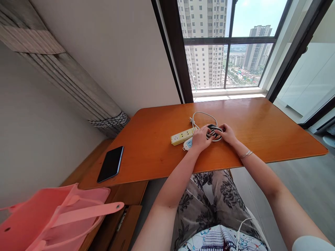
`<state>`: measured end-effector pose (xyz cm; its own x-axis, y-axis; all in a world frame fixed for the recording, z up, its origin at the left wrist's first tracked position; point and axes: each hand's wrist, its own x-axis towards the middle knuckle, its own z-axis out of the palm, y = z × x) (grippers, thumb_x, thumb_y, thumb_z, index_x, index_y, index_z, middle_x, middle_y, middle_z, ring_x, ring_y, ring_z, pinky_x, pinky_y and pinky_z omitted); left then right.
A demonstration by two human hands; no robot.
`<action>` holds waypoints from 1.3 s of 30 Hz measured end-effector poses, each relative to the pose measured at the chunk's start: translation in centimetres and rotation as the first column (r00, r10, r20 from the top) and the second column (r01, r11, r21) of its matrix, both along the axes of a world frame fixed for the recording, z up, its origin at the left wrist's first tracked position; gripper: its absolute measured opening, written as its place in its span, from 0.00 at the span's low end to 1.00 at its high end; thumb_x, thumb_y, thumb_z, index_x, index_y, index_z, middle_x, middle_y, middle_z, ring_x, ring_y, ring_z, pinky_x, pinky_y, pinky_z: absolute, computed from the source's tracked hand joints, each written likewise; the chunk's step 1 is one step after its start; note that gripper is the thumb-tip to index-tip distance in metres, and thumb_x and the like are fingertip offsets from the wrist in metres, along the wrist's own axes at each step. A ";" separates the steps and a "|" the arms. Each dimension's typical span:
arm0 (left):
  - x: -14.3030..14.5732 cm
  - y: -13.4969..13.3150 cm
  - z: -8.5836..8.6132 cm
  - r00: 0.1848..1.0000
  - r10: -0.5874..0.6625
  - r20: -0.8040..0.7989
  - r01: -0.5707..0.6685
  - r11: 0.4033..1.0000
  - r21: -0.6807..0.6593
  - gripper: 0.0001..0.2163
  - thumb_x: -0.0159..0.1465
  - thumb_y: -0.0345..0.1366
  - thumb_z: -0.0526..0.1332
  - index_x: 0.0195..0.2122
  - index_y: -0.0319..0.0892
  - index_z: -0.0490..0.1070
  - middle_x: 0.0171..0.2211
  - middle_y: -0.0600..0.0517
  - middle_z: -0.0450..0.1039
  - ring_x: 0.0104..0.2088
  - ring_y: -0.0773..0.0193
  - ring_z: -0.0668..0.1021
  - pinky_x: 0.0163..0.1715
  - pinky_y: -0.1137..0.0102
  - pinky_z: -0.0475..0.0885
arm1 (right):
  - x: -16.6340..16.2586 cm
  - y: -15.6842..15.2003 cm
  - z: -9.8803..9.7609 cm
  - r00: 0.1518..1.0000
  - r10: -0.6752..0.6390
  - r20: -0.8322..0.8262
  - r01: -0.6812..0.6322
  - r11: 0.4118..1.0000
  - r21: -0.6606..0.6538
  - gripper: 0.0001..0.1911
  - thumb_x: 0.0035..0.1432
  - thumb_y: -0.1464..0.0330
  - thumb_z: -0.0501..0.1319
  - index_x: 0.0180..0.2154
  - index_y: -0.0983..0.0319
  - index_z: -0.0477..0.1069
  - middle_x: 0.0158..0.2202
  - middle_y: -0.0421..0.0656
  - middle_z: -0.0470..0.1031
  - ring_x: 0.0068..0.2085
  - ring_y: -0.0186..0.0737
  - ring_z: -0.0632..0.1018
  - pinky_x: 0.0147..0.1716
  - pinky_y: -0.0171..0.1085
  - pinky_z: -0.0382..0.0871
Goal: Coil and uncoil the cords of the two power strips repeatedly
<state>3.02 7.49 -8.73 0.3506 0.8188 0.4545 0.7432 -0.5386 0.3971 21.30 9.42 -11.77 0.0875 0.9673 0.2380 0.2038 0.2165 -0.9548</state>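
Observation:
On the orange wooden table [261, 129] lies a coiled bundle of black and white cable [214, 132]. My left hand [201, 138] rests on its left side with fingers curled onto the coil. My right hand [228, 134], with bracelets at the wrist, grips the coil's right side. Just left of the hands lie a yellowish power strip [182, 136] and a white power strip [187, 143] partly under my left hand. A loop of white cord with a plug [201, 116] runs behind the coil.
A black phone [111, 163] lies face up near the table's left front corner. A pink bag [52, 216] sits at the lower left over a wooden cabinet. A wall, a curtain and a large window stand behind the table.

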 end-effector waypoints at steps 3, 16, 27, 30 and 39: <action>0.1 -0.1 -0.1 1.000 0.012 -0.003 -0.012 1.000 -0.009 0.09 0.59 0.36 0.66 0.40 0.46 0.69 0.59 0.46 0.72 0.56 0.48 0.76 0.55 0.52 0.69 | -0.1 0.0 0.0 1.000 -0.003 0.022 0.003 1.000 0.011 0.30 0.36 0.43 0.70 0.31 0.59 0.66 0.25 0.37 0.70 0.28 0.36 0.68 0.29 0.38 0.65; 0.6 0.3 -0.7 0.995 0.097 -0.029 -0.097 0.995 0.004 0.27 0.61 0.47 0.65 0.58 0.44 0.62 0.53 0.40 0.75 0.51 0.44 0.78 0.51 0.52 0.69 | 0.3 -0.9 0.2 0.987 0.128 0.096 -0.130 0.991 0.023 0.28 0.42 0.52 0.70 0.40 0.59 0.64 0.34 0.38 0.71 0.32 0.37 0.74 0.32 0.38 0.71; 0.8 0.5 -0.6 0.990 0.141 0.031 -0.141 0.990 -0.001 0.26 0.58 0.43 0.68 0.55 0.44 0.65 0.53 0.41 0.73 0.53 0.45 0.76 0.53 0.53 0.69 | 0.1 -0.6 -0.1 0.990 0.011 0.137 -0.017 0.999 0.046 0.24 0.39 0.56 0.71 0.37 0.58 0.68 0.33 0.39 0.71 0.34 0.39 0.73 0.35 0.40 0.73; 0.5 0.5 -0.4 0.993 0.110 0.045 -0.111 0.994 0.012 0.26 0.57 0.41 0.69 0.55 0.44 0.66 0.53 0.42 0.72 0.54 0.45 0.75 0.55 0.54 0.69 | 0.0 -0.6 -0.1 0.986 -0.020 0.166 0.005 0.996 0.087 0.22 0.40 0.58 0.72 0.36 0.58 0.69 0.37 0.41 0.71 0.37 0.41 0.74 0.39 0.43 0.74; 0.0 1.5 -1.0 0.966 0.098 0.239 -0.094 0.995 -0.025 0.18 0.63 0.36 0.61 0.54 0.43 0.66 0.54 0.42 0.71 0.47 0.54 0.79 0.52 0.58 0.73 | 0.0 -1.0 0.0 0.949 -0.095 0.302 0.042 0.983 0.178 0.19 0.44 0.64 0.73 0.39 0.57 0.71 0.41 0.43 0.72 0.40 0.44 0.77 0.46 0.46 0.73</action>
